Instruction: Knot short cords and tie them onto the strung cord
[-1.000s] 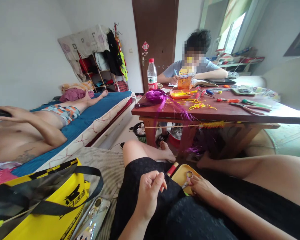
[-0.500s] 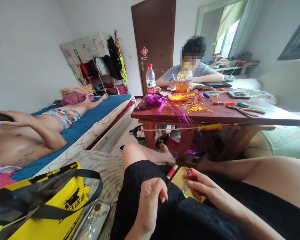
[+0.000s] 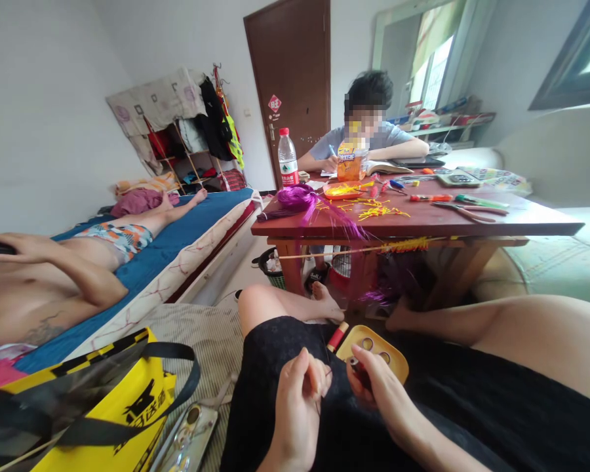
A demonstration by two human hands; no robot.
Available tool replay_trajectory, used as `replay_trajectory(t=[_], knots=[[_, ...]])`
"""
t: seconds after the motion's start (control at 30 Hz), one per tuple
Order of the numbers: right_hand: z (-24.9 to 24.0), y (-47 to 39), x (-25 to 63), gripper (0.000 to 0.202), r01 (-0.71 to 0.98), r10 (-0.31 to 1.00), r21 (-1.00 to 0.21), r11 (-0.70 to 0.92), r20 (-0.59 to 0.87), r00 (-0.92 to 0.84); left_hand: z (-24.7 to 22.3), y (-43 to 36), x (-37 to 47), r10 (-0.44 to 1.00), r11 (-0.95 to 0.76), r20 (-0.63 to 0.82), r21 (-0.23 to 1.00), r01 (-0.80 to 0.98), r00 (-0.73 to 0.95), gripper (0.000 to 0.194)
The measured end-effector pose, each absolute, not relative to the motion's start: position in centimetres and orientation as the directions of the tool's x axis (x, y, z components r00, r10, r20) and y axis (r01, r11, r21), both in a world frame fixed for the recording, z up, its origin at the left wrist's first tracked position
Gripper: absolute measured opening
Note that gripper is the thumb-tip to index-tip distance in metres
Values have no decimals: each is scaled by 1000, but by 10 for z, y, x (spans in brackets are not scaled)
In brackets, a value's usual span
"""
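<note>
My left hand (image 3: pixel 299 400) is closed over the black cloth on my lap, fingertips pinched together; a thin dark thread seems to hang by the fingers. To its right, my right hand (image 3: pixel 373 383) is wrapped round a small red lighter (image 3: pixel 358 370) with a metal top. The two hands are apart. Just beyond them on my lap lies a yellow tray (image 3: pixel 397 362) with scissors handles (image 3: pixel 368 343) showing in it. A red thread spool (image 3: pixel 337 336) rests against the tray's left side.
Ahead stands a red table (image 3: pixel 295 229) with purple strands (image 3: pixel 299 200), yellow pieces (image 3: pixel 381 211), pliers (image 3: pixel 465 211) and a bottle (image 3: pixel 288 160). A person writes behind it. Another person lies on the bed at left. A yellow bag (image 3: pixel 103 419) stands at lower left.
My right hand has moved left and down from over the tray towards my left hand, with the lighter in it. More of the tray and the scissors handles show. The view has shifted slightly.
</note>
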State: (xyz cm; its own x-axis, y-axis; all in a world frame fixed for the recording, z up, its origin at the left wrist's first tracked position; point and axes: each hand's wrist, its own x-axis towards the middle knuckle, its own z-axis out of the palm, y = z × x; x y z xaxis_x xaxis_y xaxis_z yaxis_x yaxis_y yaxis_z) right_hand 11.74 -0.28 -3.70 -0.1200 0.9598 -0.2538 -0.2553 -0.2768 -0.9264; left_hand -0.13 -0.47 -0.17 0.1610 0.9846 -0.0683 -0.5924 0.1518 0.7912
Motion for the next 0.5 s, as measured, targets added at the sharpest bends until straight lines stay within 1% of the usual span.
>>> replay_trajectory(t=[0.23, 0.5], knots=[[-38, -3, 116, 52, -214, 979, -956, -202, -194, -59, 0, -7, -1, 982, 176, -103, 787, -591, 157, 46], [-33, -5, 114, 51, -211, 973, -951, -228, -215, -80, -3, -7, -1, 983, 173, -98, 783, -597, 157, 46]])
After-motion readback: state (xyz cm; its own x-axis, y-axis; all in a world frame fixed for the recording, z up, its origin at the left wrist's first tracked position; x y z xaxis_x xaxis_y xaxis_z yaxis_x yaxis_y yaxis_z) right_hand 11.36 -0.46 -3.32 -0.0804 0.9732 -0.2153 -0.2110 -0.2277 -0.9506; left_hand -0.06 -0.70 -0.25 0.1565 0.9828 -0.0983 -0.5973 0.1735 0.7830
